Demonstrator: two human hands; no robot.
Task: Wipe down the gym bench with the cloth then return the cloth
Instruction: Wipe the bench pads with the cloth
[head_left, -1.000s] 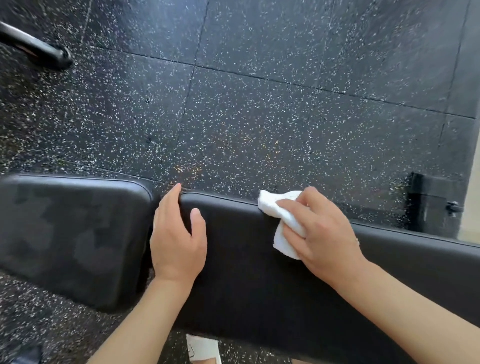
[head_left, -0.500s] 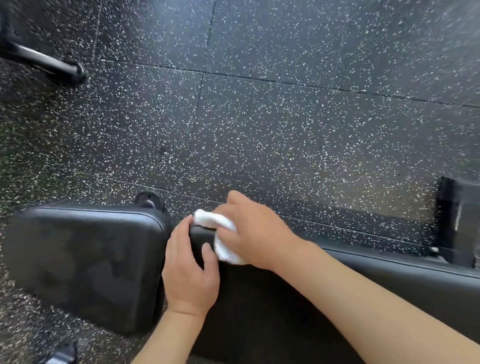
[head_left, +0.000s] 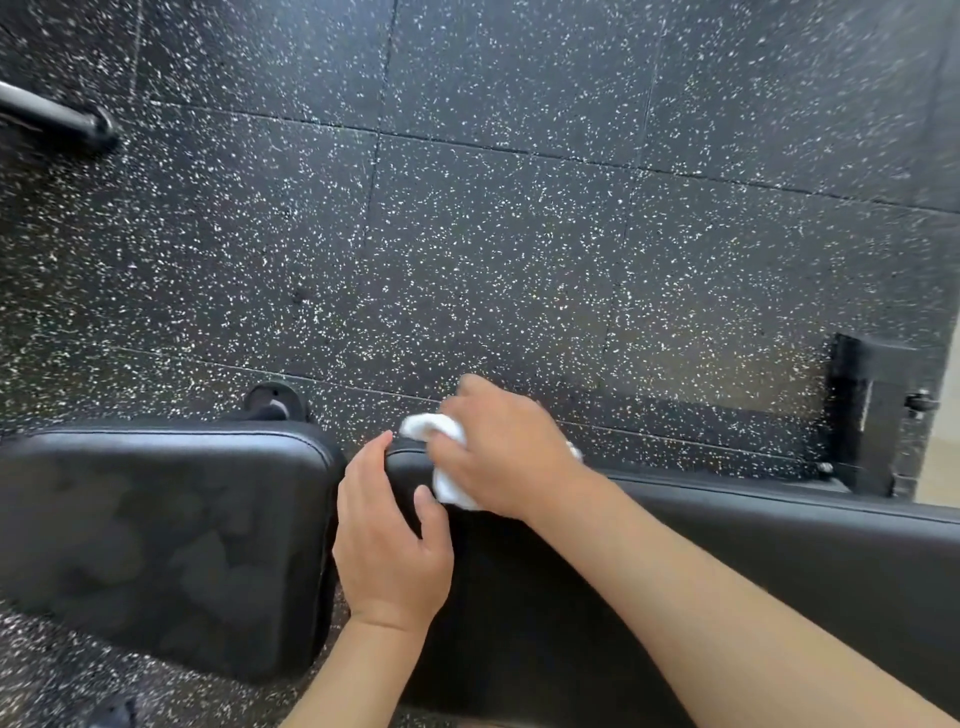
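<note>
- One view only, from a head-worn camera; no second view overlapped with it.
- It looked forward and steeply down, from above the near side of the gym bench (head_left: 727, 561), across the pads to the speckled rubber floor (head_left: 519, 234) beyond.
- It sat close: both forearms entered from the bottom edge, and the left hand (head_left: 387, 540) and right hand (head_left: 501, 452) filled the lower centre.
- Wide-angle lens; the floor tile seams bowed toward the frame edges.
- The bench ran left to right across the lower third, its ends cut off at both sides.
- The floor took up the upper two thirds.
</note>
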